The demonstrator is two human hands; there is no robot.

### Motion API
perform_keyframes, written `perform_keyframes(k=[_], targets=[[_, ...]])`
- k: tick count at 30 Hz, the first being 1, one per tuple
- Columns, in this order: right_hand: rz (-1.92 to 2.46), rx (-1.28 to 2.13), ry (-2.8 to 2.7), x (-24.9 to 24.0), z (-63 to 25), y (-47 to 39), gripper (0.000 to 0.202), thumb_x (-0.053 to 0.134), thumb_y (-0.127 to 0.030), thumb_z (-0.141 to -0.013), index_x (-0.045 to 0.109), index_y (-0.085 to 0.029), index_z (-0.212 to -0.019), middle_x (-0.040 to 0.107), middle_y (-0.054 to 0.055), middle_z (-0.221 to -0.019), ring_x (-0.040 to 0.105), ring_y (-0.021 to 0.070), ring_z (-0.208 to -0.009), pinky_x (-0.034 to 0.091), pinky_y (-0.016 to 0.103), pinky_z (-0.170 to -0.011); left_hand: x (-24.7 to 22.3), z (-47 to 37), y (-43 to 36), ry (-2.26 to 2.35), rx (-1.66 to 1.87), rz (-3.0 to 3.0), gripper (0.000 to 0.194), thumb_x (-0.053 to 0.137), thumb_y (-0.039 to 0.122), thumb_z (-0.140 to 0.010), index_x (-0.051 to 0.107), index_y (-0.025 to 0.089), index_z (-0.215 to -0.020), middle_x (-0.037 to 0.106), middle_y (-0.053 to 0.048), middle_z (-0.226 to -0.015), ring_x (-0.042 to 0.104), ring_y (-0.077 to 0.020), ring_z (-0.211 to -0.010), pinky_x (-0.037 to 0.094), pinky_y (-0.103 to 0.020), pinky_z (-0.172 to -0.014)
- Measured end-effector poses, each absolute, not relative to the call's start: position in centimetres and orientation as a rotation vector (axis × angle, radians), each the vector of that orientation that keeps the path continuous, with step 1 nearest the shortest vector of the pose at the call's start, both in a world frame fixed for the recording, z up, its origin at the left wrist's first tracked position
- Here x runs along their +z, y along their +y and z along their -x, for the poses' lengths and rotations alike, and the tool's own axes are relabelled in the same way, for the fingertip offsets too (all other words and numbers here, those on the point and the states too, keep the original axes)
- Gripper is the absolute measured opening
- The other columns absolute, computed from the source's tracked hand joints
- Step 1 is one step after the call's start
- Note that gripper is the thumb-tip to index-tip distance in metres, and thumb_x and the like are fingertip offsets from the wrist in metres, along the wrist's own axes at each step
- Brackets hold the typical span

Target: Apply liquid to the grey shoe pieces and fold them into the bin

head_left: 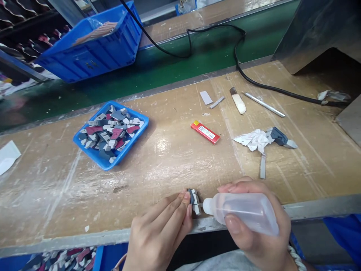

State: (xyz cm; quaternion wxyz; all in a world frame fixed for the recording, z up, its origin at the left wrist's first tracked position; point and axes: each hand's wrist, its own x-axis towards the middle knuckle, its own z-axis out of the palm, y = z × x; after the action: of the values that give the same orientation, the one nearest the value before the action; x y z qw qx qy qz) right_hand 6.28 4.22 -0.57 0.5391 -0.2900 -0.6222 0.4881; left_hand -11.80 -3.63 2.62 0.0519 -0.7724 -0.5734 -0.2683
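Note:
My left hand has its fingers pressed together on a small grey and white piece at the table's front edge. In my right hand is a translucent plastic bottle, lying nearly level between thumb and fingers. The bottle's thin nozzle points left and meets or nearly meets the white part of the piece. Farther left stands a blue tray full of small grey, white and dark red pieces.
A red and yellow packet, a blade tool, a metal rod and a crumpled white cloth lie on the wooden table. A black cable crosses behind. A blue crate stands at the back left.

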Motion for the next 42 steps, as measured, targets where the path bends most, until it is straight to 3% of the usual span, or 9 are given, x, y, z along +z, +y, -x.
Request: perform_keyframes(k=[4,13,19,42], targets=[[0.684,1.164,-1.513,-0.5,-6.3,4.3,0.032,0.079,-0.029,-0.084,0.062,-0.024,-0.111,0.07,0.002,-0.097,0.07,0.0173,-0.09,0.061,0.026,-0.075,2.9,11.9,-3.4,-1.824,-0.93,2.381,0.01,0.06,0.005,-0.096,0.069,0.008,-0.094,0.078,-0.008,-0.09,0.075,-0.0153,-0.083,0.061,-0.022,-0.078],[0.636,1.12,-1.554,-0.4,-6.4,4.1,0.028,0.077,-0.024,-0.086,0.061,-0.021,-0.11,0.071,0.0,-0.099,0.07,0.0114,-0.1,0.056,0.014,-0.092,2.4,12.3,-3.4,-2.06,-1.125,2.384,0.012,0.06,0.006,-0.095,0.068,0.014,-0.092,0.074,-0.002,-0.084,0.07,-0.0121,-0.08,0.057,-0.022,-0.077],[0.622,1.096,-1.566,-0.5,-6.4,4.0,0.028,0.075,-0.024,-0.089,0.061,-0.019,-0.112,0.071,0.001,-0.103,0.07,0.0109,-0.102,0.053,0.013,-0.097,2.2,12.2,-3.3,-2.116,-1.191,2.373,0.013,0.059,0.006,-0.095,0.066,0.015,-0.088,0.072,-0.002,-0.083,0.068,-0.0112,-0.082,0.056,-0.021,-0.078],[0.711,0.958,-1.588,-1.8,-6.4,3.6,0.027,0.074,-0.035,-0.091,0.063,-0.021,-0.11,0.074,0.002,-0.101,0.073,0.0124,-0.094,0.057,0.012,-0.089,2.5,12.0,-3.5,-2.169,-1.175,2.334,0.014,0.058,0.01,-0.098,0.068,0.016,-0.09,0.069,-0.001,-0.079,0.066,-0.0122,-0.08,0.056,-0.023,-0.075]])
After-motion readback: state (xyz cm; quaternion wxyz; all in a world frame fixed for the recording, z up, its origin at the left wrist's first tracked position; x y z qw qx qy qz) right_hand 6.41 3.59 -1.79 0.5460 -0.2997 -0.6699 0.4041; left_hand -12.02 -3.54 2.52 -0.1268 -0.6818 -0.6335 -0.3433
